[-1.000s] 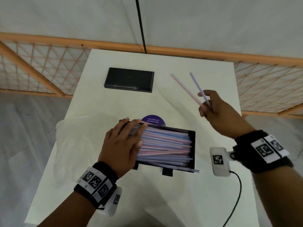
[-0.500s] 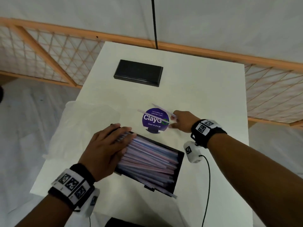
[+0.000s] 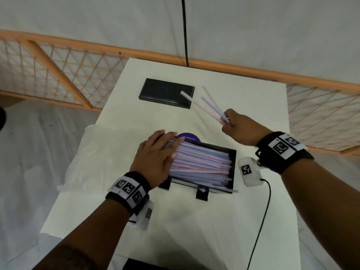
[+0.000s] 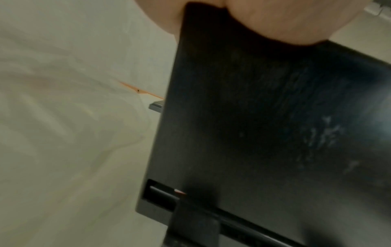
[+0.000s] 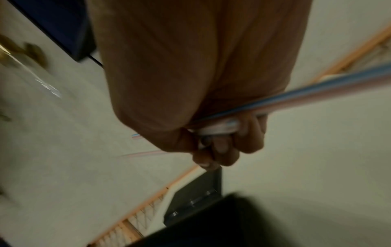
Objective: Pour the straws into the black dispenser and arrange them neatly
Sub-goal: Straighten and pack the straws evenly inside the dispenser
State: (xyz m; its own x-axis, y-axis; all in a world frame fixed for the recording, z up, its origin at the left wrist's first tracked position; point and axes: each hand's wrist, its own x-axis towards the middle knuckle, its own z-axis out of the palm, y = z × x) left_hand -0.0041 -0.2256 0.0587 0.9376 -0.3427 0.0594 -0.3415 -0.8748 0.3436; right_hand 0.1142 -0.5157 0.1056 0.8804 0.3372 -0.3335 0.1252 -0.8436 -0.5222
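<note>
The black dispenser sits mid-table, filled with pink and blue straws lying roughly lengthwise; one tip pokes out past its near right corner. My left hand rests flat on the left ends of the straws, fingers straight. In the left wrist view the palm sits over the dispenser's dark side wall. My right hand is raised to the right of and beyond the dispenser, pinching three loose straws that fan up and to the left. The right wrist view shows fingers curled round these straws.
A black lid lies flat near the table's far edge. A purple round sticker shows just behind the dispenser. A clear plastic bag lies crumpled on the left. A black cable trails from my right wrist. An orange lattice fence surrounds the table.
My right hand dipped to the table by the purple sticker, then rose back to the right; it now holds three straws instead of two. The left hand stayed on the straws.
</note>
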